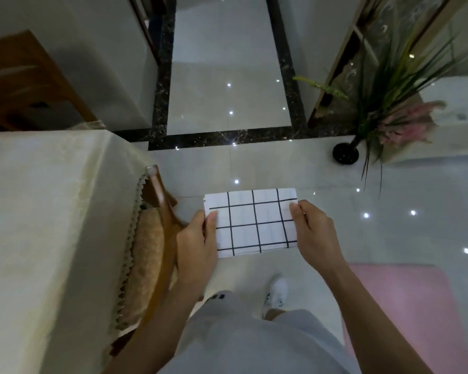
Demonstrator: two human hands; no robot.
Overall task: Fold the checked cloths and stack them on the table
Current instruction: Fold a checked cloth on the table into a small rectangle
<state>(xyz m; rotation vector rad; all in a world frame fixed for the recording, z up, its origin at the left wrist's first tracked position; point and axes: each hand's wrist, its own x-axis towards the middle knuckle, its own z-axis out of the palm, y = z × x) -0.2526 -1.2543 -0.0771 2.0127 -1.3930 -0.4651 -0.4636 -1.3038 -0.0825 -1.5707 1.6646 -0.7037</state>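
Head view: the folded checked cloth [254, 222] was at frame centre, held flat in the air above the floor, not on the counter [38, 211] at frame left. The left grip [197, 238] pinched its left edge, thumb on top. The right grip [315, 230] pinched the right edge likewise. The two-sided hold likely kept the layers squared for set-down.
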